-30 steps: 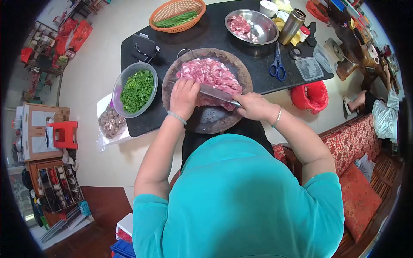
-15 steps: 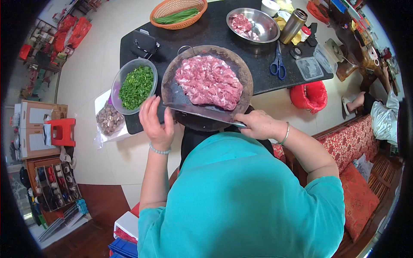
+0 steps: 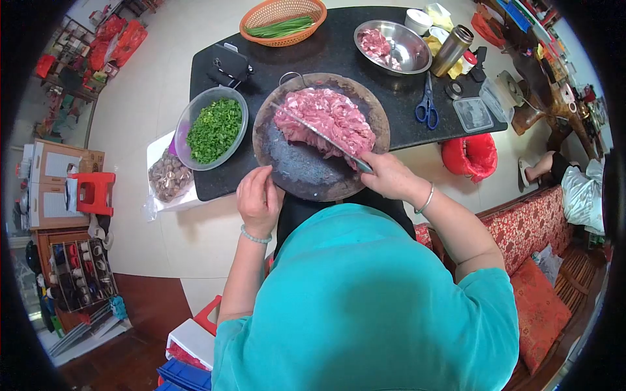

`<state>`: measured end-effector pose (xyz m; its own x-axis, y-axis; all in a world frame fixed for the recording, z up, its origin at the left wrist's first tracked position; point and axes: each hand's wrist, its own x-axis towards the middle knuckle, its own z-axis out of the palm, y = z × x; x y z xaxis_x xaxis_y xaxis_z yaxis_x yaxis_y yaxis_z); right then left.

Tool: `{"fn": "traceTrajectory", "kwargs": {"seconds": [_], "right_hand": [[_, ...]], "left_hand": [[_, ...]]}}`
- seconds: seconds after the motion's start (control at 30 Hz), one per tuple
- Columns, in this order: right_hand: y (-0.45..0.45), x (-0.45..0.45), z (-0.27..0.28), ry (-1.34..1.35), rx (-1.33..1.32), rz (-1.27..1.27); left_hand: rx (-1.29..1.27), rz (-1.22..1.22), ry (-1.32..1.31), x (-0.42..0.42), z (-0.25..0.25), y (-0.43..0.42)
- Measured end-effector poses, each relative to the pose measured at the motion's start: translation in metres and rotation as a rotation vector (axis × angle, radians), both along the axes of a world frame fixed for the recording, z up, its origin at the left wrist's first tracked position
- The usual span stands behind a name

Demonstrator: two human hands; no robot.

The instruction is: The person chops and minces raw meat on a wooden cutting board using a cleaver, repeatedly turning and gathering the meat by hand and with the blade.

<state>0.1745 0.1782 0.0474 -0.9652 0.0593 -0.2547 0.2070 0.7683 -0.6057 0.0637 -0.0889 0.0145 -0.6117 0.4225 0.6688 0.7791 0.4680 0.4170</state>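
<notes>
Chopped pink meat (image 3: 336, 117) lies in a mound on the upper right of the round cutting board (image 3: 306, 179). My right hand (image 3: 389, 176) is closed round the handle of a cleaver (image 3: 319, 133), whose blade runs up and left along the meat's near side. At the board's lower left edge hovers my left hand (image 3: 259, 199), fingers curled and a little apart, holding nothing. A bowl of chopped greens (image 3: 214, 128) stands left of the board.
An orange basket (image 3: 282, 24) of green stalks and a steel bowl (image 3: 401, 51) with meat stand at the back. Scissors (image 3: 427, 107), a flask (image 3: 452, 52) and plastic boxes lie right. A seated person's leg (image 3: 540, 167) shows far right.
The cleaver has swung from the board's near edge up against the meat, which is pushed together toward the upper right. My left hand has moved down and right, its fingers now curled.
</notes>
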Motion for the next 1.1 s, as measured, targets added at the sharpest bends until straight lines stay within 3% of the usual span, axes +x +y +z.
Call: {"fn": "traceTrajectory", "kwargs": {"seconds": [0.13, 0.2, 0.23, 0.3, 0.5, 0.6, 0.73, 0.93, 1.1], "right_hand": [[0.004, -0.005, 0.0, 0.01, -0.156, -0.112], [0.002, -0.003, 0.013, -0.165, -0.48, -0.209], [0.002, 0.0, 0.012, -0.162, -0.48, -0.213], [-0.001, 0.015, 0.007, -0.112, -0.917, -0.281], [0.001, 0.061, -0.01, 0.037, -1.136, -0.487], [0.001, 0.079, -0.028, 0.115, -1.273, -0.733], [-0.013, 0.081, -0.048, 0.167, -1.289, -0.847], [-0.038, 0.047, -0.049, 0.153, -1.247, -0.758], [-0.059, 0.009, -0.025, 0.095, -0.7, -0.588]], "left_hand": [[-0.022, -0.052, -0.045, 0.005, -0.004, 0.002], [-0.034, -0.073, -0.045, 0.006, -0.003, 0.002], [-0.042, -0.081, -0.045, 0.006, -0.002, 0.002], [-0.048, -0.095, -0.055, 0.008, -0.004, 0.002], [-0.048, -0.136, -0.119, 0.009, -0.02, 0.0], [-0.054, -0.159, -0.115, 0.01, -0.019, 0.002], [-0.064, -0.185, -0.116, 0.011, -0.017, 0.005], [-0.07, -0.202, -0.114, 0.015, -0.015, 0.004], [-0.072, -0.174, -0.132, 0.016, -0.015, -0.006]]}}
